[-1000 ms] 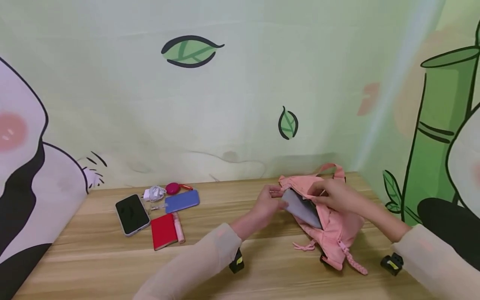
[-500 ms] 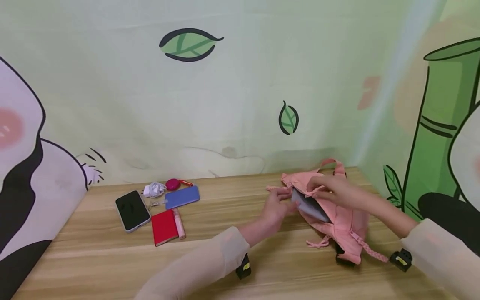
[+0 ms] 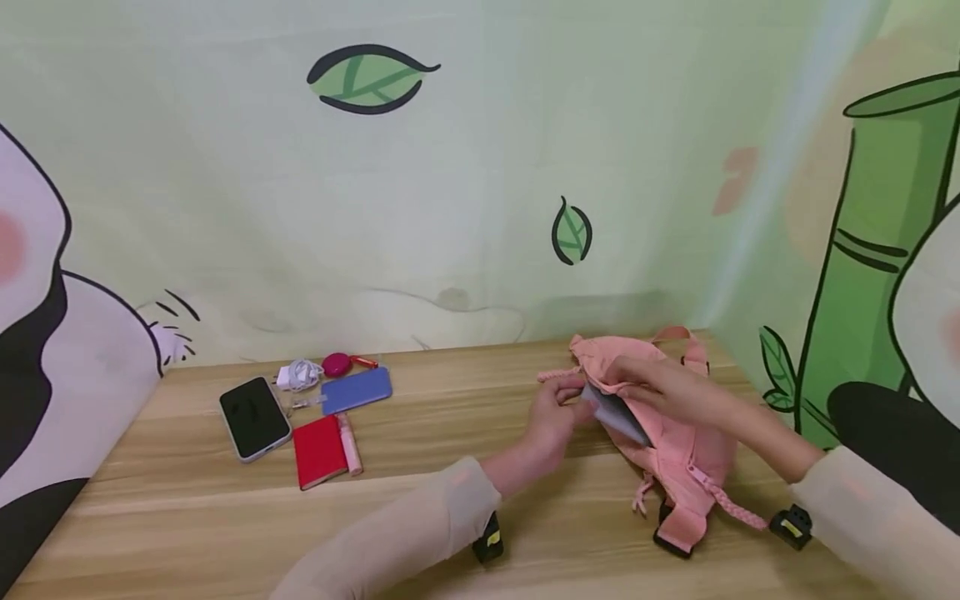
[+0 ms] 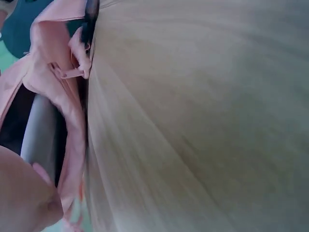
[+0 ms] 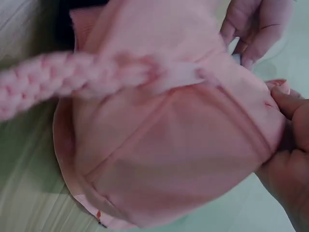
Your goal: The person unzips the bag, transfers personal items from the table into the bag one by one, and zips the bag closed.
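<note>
A pink backpack (image 3: 686,467) lies on the wooden table, its zipped opening facing left. Inside that opening sits a flat grey item (image 3: 622,418), mostly covered by the fabric; its kind is not clear. My left hand (image 3: 551,421) pinches the grey item's outer end at the mouth of the bag. With curled fingers, my right hand (image 3: 663,387) grips the upper edge of the opening and holds it apart. In the left wrist view, the grey item (image 4: 41,130) shows between two pink edges. A braided pink zipper pull (image 5: 63,79) crosses the right wrist view.
On the left lie a phone (image 3: 255,418), a red notebook (image 3: 320,452), a pink tube (image 3: 349,443), a blue card holder (image 3: 356,390), a white charger with cable (image 3: 302,375) and a round crimson case (image 3: 337,364). A printed cloth (image 3: 465,183) stands behind.
The grey item has slid deeper into the backpack, so less of it shows. The backpack has shifted a little to the right, with both hands staying at its opening.
</note>
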